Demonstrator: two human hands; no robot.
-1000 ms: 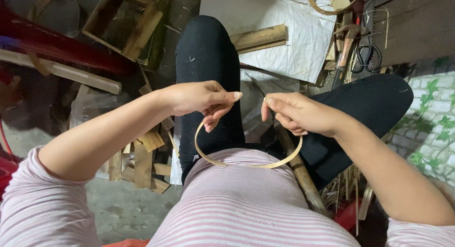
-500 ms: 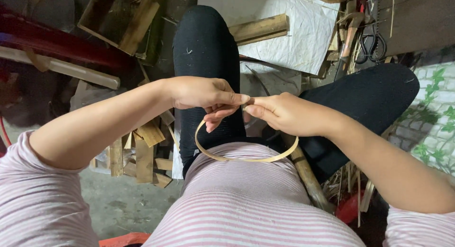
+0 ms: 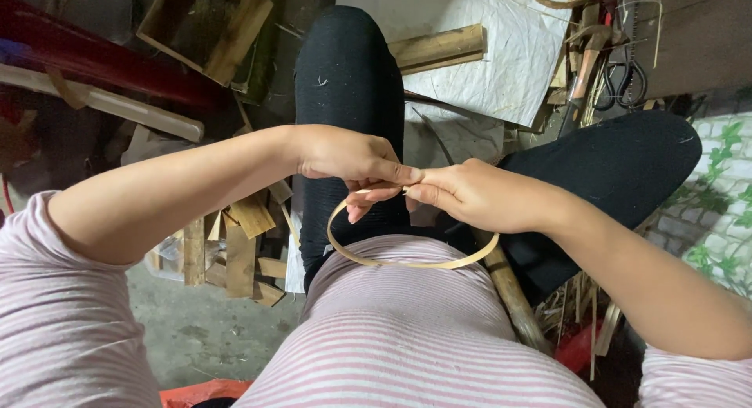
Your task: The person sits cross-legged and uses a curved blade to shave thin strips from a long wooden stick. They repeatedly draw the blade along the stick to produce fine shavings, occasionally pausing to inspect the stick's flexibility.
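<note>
Bamboo strip (image 3: 407,262), bent into a hoop, hangs over our lap at 6 o'clock from the hands. Left hand (image 3: 348,159) and right hand (image 3: 470,195) meet, each grip pinching the strip's ends together. Scissors (image 3: 623,79) lie at 2 o'clock, well apart.

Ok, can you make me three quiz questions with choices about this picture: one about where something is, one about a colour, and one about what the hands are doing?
1. Where are the scissors?
A. top right, on the floor
B. on the lap
C. bottom left

2. What colour are the trousers?
A. white
B. black
C. red

3. How is the thin tan bamboo strip?
A. lying flat
B. snapped in two
C. bent into a loop

Answers:
1 A, the black-handled scissors lie among scraps at top right.
2 B, the black trousers cover both knees.
3 C, left hand and right hand pinch the bamboo strip ends together.
</note>
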